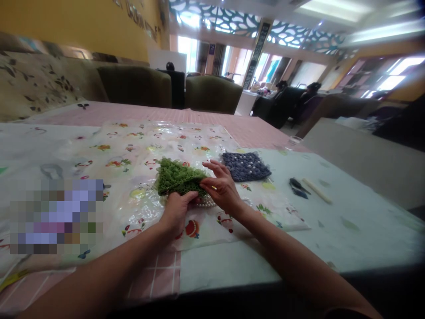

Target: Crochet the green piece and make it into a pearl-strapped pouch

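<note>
A ruffled green crocheted piece (pixel 175 175) lies on the flowered plastic sheet in front of me. My left hand (pixel 175 212) grips its near edge, with the thumb on top and the fingers partly hidden below. At its right edge, my right hand (pixel 223 188) pinches the green work between thumb and index finger, while the other fingers are raised. Whether a small tool or thread is in that pinch is too small to tell. A strand of white beads (pixel 208 202) shows under the green piece. Beyond my right hand rests a dark blue-grey crocheted piece (pixel 247 166) with pearl-like beads.
A cream-coloured stick (pixel 317 190) and a small dark item (pixel 299 188) lie to the right. Black-handled scissors (pixel 83 106) are at the far left corner. A blurred-out purple object (pixel 63 212) lies at left. Chairs (pixel 214 94) stand behind the table; people sit farther back.
</note>
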`<state>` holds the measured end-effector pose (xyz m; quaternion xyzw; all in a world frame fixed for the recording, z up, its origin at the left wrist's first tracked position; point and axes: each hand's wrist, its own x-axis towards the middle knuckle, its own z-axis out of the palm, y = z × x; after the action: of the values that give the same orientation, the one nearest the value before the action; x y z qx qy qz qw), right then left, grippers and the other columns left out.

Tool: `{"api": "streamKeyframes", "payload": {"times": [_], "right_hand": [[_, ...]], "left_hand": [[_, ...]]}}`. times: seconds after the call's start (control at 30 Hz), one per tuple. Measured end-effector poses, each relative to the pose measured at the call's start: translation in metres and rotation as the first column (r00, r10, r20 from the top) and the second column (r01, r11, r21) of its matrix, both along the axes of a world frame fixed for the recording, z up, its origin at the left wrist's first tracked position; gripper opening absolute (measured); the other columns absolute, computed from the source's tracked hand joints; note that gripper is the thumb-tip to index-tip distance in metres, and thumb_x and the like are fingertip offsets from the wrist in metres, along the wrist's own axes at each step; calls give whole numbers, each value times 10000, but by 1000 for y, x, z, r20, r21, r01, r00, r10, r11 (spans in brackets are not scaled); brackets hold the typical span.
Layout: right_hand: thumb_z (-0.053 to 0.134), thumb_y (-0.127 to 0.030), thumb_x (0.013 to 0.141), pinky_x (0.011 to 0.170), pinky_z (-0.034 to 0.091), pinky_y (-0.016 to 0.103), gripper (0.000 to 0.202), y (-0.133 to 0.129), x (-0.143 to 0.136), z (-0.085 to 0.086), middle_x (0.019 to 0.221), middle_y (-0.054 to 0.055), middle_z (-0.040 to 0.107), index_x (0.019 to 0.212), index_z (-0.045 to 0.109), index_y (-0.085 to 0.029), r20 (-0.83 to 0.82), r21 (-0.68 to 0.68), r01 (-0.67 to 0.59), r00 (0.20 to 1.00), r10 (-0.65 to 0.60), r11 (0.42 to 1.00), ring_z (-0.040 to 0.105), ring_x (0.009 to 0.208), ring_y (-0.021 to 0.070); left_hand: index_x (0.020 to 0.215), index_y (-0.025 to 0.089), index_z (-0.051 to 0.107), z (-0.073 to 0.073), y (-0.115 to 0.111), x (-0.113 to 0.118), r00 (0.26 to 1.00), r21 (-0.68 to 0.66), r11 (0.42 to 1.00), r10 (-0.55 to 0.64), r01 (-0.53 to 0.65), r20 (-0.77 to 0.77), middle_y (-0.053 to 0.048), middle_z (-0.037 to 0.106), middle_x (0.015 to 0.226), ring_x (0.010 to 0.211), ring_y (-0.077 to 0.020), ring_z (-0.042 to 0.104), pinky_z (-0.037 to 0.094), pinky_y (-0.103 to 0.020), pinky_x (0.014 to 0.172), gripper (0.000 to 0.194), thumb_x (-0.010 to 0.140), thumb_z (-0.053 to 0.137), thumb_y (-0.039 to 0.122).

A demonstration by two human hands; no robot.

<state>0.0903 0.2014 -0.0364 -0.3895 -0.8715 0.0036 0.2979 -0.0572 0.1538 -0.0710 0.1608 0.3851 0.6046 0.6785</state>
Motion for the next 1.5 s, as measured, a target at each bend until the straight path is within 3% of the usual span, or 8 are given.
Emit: {"api": "streamKeyframes", "payload": {"times": [0.3,0.57,0.8,1.0,1.13,1.23,1.37,1.5], "right_hand": [[590,-148,884,1188,99,643,174,-1,-6,12,1348,117,586,758,706,-179,357,218,165,904,-235,962,350,1411,351],[614,-155,882,1061,437,472,149,14,-2,12,1148,78,703,904,748,-216,44,-152,3,999,4,988,599,1184,240],[666,-197,858,1091,417,468,117,6,1,8,1248,75,660,928,752,-235,-71,-162,-41,997,30,986,544,1266,249],[643,-123,836,1169,190,626,145,6,-10,8,1275,108,642,771,750,-198,316,-24,97,945,-85,995,454,1332,341],[561,-87,866,1202,117,563,224,14,-8,12,835,73,681,752,733,-176,563,33,106,819,-106,994,624,952,234],[577,-81,843,1195,143,528,190,22,-3,15,804,49,649,746,715,-170,612,-13,66,790,-45,998,609,825,191],[619,-75,798,1178,191,496,131,30,2,17,810,33,627,759,702,-169,617,-53,9,787,26,999,600,838,185],[593,-101,848,1158,229,472,139,33,6,17,819,30,626,832,714,-169,615,-47,-3,788,31,999,598,857,179]], "left_hand": [[725,100,704,-1,0,0,1000,16,1000,-9,9,-23,-29,696,674,548,-131,595,552,-300,642,245,522,821,170],[724,104,701,2,0,-2,1000,14,1000,-13,13,6,-8,662,616,510,-114,568,544,-286,604,218,545,807,167],[754,112,704,4,-1,-2,1000,5,1000,-30,30,7,-1,670,648,512,-103,567,541,-283,622,218,556,778,165],[769,111,702,-1,-5,2,988,14,992,-125,126,-86,-22,673,665,539,-109,580,516,-243,594,226,561,772,163],[707,142,684,1,-9,0,949,18,966,-250,258,-192,-34,651,612,454,-121,545,456,-241,476,178,651,779,281],[543,159,632,5,-12,-5,872,44,917,-361,397,-331,-21,544,449,355,-108,429,282,-219,383,289,670,806,353],[632,200,669,11,-13,-12,664,436,802,67,408,-745,-14,595,593,557,-130,479,345,-224,557,174,713,793,291],[959,215,663,11,-9,-19,395,659,658,532,364,-749,-7,572,741,697,-166,515,401,-267,703,207,786,739,300]]}}
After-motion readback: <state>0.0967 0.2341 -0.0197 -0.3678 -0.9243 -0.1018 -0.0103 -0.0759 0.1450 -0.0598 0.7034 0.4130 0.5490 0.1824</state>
